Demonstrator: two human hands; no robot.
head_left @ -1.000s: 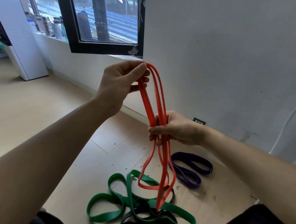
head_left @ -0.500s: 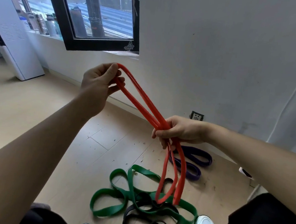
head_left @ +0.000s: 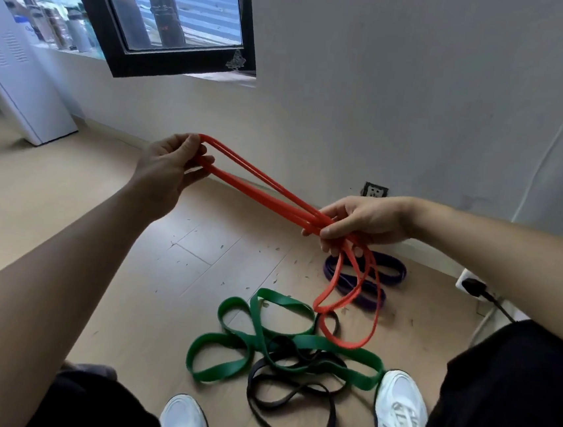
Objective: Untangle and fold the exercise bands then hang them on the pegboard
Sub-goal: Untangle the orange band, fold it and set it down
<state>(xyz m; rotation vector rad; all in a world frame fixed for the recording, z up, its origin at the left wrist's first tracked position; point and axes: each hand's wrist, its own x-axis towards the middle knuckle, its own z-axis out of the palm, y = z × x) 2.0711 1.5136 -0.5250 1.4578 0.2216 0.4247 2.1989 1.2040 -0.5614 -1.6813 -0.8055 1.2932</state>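
I see the L hand (head_left: 171, 165) pinching the folded end of the thin red rubber exercise band (head_left: 267, 198). Strands run taut to the R hand (head_left: 358, 220), fingers curled round the bunched middle. The rest hangs in loops above the wood floor (head_left: 199, 267). Below: flat green rubber band (head_left: 279, 297) tangled w/ a black band (head_left: 331, 424). The purple band (head_left: 391, 275) lies by the wall, prob. doubled over.
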